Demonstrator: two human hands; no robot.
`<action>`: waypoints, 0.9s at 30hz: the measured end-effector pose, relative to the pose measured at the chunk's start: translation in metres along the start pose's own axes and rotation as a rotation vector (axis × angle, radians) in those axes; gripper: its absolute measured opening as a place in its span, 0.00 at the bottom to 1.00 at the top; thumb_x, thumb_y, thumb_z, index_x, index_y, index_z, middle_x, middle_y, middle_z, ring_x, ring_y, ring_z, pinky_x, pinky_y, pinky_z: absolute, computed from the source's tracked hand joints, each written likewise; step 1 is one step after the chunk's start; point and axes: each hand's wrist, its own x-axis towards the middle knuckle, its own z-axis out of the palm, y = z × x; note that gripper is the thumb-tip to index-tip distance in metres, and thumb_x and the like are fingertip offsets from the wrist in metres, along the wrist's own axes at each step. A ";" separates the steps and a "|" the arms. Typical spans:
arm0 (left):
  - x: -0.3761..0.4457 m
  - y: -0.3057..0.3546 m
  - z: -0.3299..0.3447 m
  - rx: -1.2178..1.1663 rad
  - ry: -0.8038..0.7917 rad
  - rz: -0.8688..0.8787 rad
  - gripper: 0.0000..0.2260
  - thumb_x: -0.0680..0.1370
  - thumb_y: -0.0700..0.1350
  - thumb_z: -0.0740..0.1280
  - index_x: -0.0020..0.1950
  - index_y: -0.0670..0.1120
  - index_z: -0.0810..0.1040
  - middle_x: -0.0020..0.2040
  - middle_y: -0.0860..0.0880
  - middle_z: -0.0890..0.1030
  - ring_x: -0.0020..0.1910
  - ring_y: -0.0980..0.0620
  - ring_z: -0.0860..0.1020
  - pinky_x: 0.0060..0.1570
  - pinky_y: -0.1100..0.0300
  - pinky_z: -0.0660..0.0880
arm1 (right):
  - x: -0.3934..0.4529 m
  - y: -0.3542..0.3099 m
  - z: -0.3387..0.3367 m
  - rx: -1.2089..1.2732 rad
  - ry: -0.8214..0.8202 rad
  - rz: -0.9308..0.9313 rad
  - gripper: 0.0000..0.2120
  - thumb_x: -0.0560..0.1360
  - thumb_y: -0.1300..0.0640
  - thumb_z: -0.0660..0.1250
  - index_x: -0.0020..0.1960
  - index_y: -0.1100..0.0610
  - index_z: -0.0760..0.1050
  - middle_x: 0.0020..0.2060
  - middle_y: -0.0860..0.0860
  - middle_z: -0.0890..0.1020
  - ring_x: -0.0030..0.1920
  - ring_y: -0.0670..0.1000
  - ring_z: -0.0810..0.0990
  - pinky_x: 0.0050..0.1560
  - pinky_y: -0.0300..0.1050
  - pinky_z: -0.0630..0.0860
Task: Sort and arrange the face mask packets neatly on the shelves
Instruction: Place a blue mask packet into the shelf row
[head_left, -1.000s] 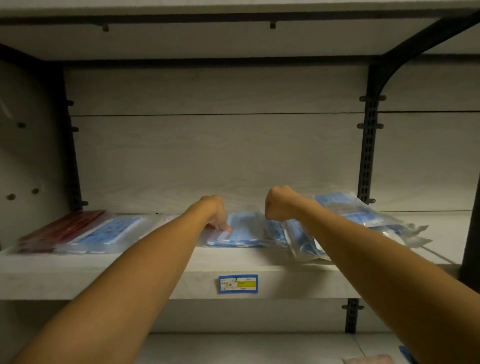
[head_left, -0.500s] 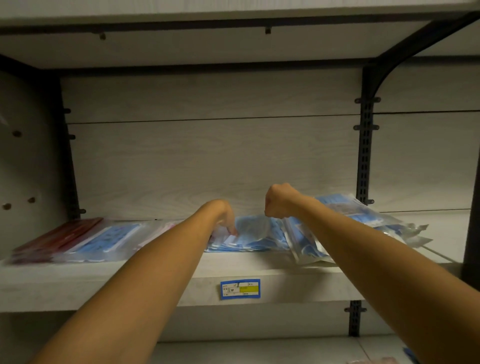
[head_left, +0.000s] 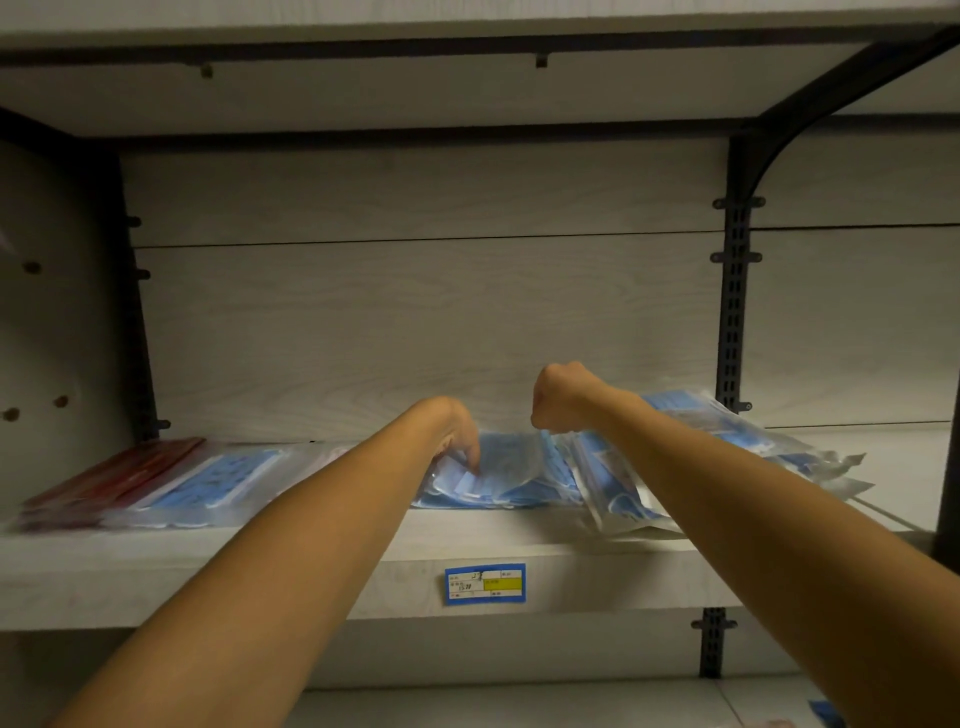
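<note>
Both arms reach onto the pale wood shelf (head_left: 311, 566). My left hand (head_left: 454, 434) bends down with its fingers on a clear packet of blue face masks (head_left: 511, 475) in the middle of the shelf. My right hand (head_left: 563, 397) is curled into a fist just above a tilted blue mask packet (head_left: 618, 493); its fingers are hidden, so what it grips is unclear. More blue packets (head_left: 727, 426) pile up untidily behind my right forearm. At the left lie a red packet (head_left: 104, 478) and a blue packet (head_left: 218, 483), flat and side by side.
A blue and yellow price label (head_left: 485, 583) sticks to the shelf's front edge. A black slotted upright (head_left: 732, 312) with a curved bracket stands at the right. Another shelf board runs overhead, and a lower shelf (head_left: 519, 706) shows beneath.
The view has tilted up a little, so the shelf sits lower in frame. My left hand has pressed down further onto the middle blue packet. My right fist has stayed in place.
</note>
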 end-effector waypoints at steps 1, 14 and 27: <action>-0.002 0.002 0.000 -0.002 0.003 0.003 0.25 0.80 0.45 0.70 0.73 0.35 0.70 0.70 0.35 0.73 0.65 0.37 0.75 0.63 0.47 0.72 | 0.000 -0.001 0.000 0.002 0.000 -0.001 0.09 0.72 0.63 0.65 0.47 0.63 0.83 0.40 0.59 0.85 0.34 0.54 0.83 0.39 0.46 0.84; 0.003 -0.003 0.002 -0.154 0.087 0.083 0.20 0.78 0.41 0.71 0.68 0.35 0.74 0.64 0.36 0.77 0.59 0.38 0.78 0.63 0.46 0.76 | -0.001 -0.004 0.002 -0.047 -0.004 -0.018 0.07 0.72 0.63 0.64 0.36 0.62 0.78 0.35 0.58 0.83 0.30 0.52 0.80 0.38 0.45 0.81; -0.003 -0.026 -0.017 -0.782 0.386 0.393 0.31 0.70 0.24 0.69 0.70 0.42 0.73 0.56 0.41 0.77 0.50 0.44 0.75 0.34 0.59 0.73 | -0.007 -0.002 -0.003 0.126 -0.003 0.055 0.09 0.76 0.61 0.62 0.45 0.65 0.79 0.38 0.61 0.85 0.35 0.57 0.84 0.42 0.49 0.85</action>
